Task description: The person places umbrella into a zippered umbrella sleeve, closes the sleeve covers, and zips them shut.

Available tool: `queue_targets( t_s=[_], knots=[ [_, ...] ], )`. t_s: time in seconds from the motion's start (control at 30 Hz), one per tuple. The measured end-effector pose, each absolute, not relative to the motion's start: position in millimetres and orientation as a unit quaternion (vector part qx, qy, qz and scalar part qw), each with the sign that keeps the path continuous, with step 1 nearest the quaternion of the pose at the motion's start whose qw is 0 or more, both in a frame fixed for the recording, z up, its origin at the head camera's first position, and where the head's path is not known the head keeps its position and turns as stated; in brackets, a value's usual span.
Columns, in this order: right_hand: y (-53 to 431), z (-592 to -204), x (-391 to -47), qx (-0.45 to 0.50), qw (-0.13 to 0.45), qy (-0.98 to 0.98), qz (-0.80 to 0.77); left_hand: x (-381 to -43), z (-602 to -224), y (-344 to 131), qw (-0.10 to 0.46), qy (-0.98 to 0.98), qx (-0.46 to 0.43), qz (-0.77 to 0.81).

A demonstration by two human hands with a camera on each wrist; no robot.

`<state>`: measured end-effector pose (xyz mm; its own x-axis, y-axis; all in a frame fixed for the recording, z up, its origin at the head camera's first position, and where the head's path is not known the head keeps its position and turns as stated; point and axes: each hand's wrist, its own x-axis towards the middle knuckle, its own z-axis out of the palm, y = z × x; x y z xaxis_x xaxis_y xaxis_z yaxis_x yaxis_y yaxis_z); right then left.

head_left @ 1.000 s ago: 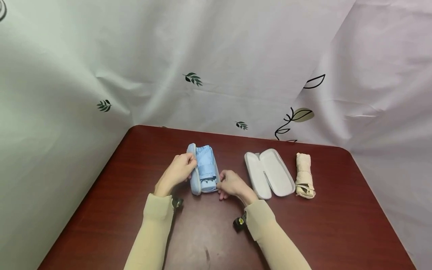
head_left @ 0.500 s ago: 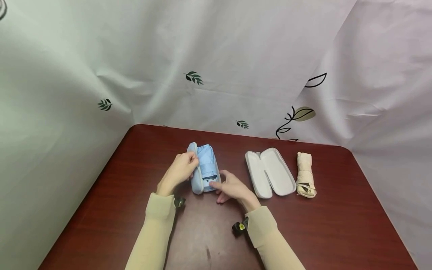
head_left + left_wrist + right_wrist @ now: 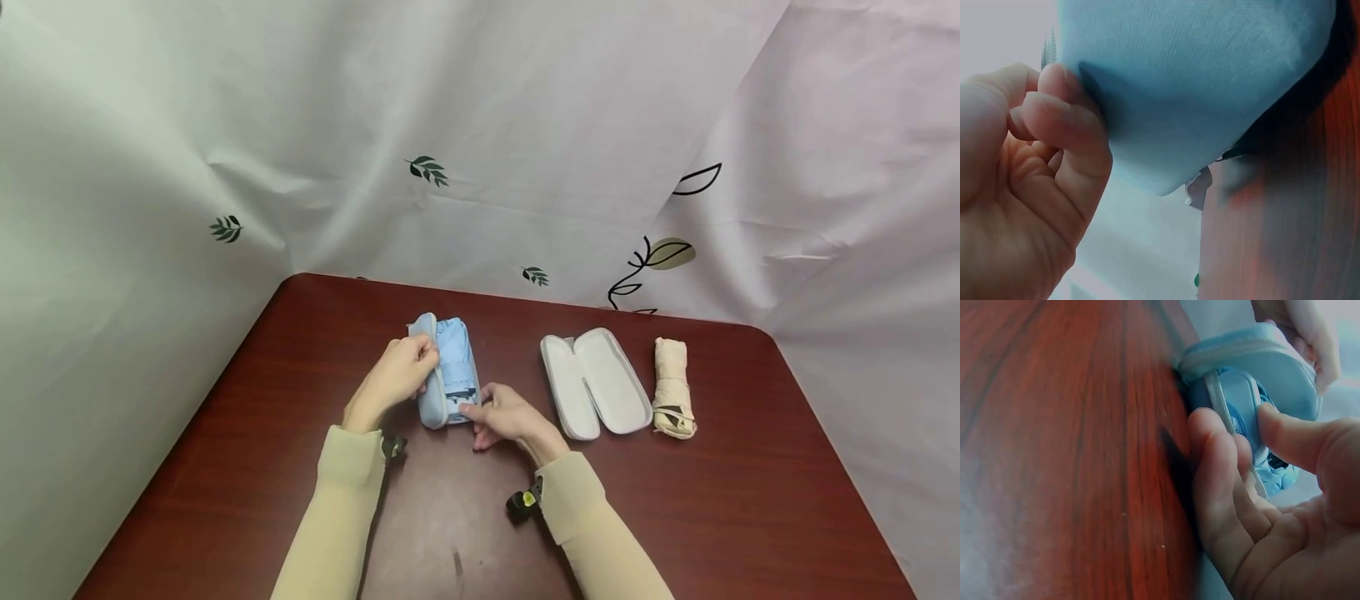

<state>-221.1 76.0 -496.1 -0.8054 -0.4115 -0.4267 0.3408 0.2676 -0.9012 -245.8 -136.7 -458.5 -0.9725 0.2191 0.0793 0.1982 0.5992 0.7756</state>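
The blue case (image 3: 427, 407) lies open on the table (image 3: 757, 467), and it is my landmark here. Inside it rests a folded blue umbrella (image 3: 453, 358), with its band around the body and its handle end towards the person. One half of the case is raised at the left side of the umbrella; the other half lies under it.

The left hand (image 3: 396, 369) is at the left side of the blue case. Its fingers are bent and it pinches the edge of the raised half. In the left wrist view the fingertips partly go behind this half, so I cannot say exactly how the thumb lies.

The right hand (image 3: 512, 414) is at the near right corner of the blue case. The gap between thumb and fingers is narrow: the thumb presses on the handle end of the umbrella, while the fingers touch the outer wall of the case, so wall and handle are held together.

To the right of the blue case, apart from it, a white case (image 3: 617, 387) lies spread open, its pale inside facing up. Farther right of the blue case, just beside the white one, lies a beige umbrella (image 3: 672, 383), rolled up. Behind the blue case, beyond the table, hangs a pale cloth (image 3: 480, 100) with leaf prints.
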Motion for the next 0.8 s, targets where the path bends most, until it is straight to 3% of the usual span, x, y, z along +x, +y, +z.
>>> queue_targets(
  t_s=[0.13, 0.43, 0.8],
  knots=[
    [73.2, -495.9, -219.6, -0.024, 0.300, 0.739, -0.603, -246.7, -457.6, -141.6, 0.014, 0.892, 0.116, 0.437],
    [82.7, -496.2, -223.1, -0.035, 0.356, 0.663, -0.658, -245.7, -460.7, -145.9, 0.023, 0.891, 0.105, 0.441],
    [80.0, -499.2, -220.9, -0.048, 0.334, 0.679, -0.652, -244.8, -457.4, -143.4, 0.028, 0.891, 0.111, 0.440]
  ],
)
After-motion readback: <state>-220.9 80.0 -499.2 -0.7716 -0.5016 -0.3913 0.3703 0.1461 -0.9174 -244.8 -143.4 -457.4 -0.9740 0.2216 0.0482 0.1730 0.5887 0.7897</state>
